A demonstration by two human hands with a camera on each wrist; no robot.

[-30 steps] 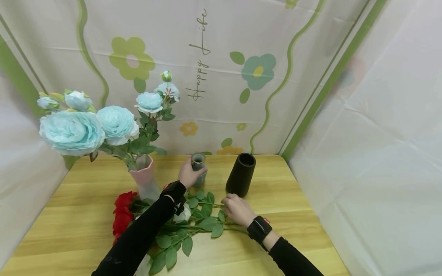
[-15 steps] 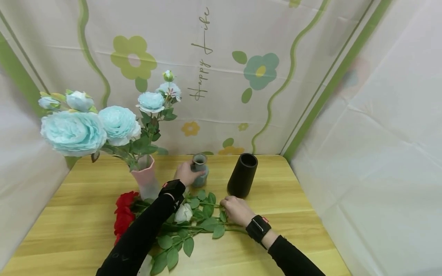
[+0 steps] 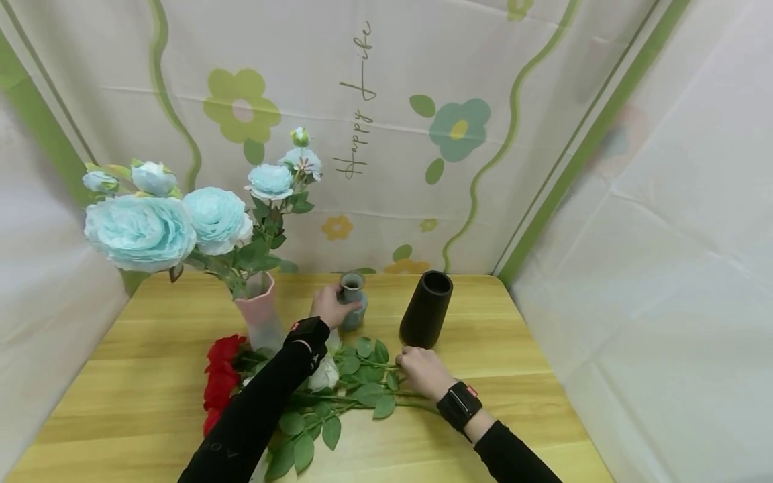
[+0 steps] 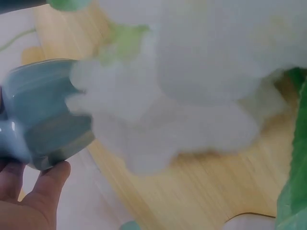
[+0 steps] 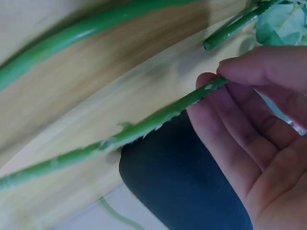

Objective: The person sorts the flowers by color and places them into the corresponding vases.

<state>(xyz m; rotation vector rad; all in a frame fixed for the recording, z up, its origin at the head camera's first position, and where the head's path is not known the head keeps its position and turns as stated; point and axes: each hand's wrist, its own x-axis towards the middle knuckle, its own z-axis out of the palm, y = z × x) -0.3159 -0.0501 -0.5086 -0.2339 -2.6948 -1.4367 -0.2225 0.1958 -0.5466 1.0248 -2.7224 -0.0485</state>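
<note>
My left hand holds a small grey-blue vase at the back middle of the table, thumb on its near side. In the left wrist view, fingertips lie against the glazed vase, and a blurred white flower fills much of the picture. My right hand pinches a green flower stem near its end between thumb and index finger, the other fingers loosely bent. That stem joins leafy stems with a white rose lying left of the hand. A black vase stands just beyond the right hand.
At the left, a pink-and-white vase bears large light-blue flowers that lean left. Red roses lie in front of it, partly behind the left sleeve. More leafy stems cross the wooden table. A printed curtain hangs behind.
My right hand has shifted slightly right, and the pinched stem's leaves have moved right with it. The left hand stays on the grey-blue vase. The head view has tilted a little.
</note>
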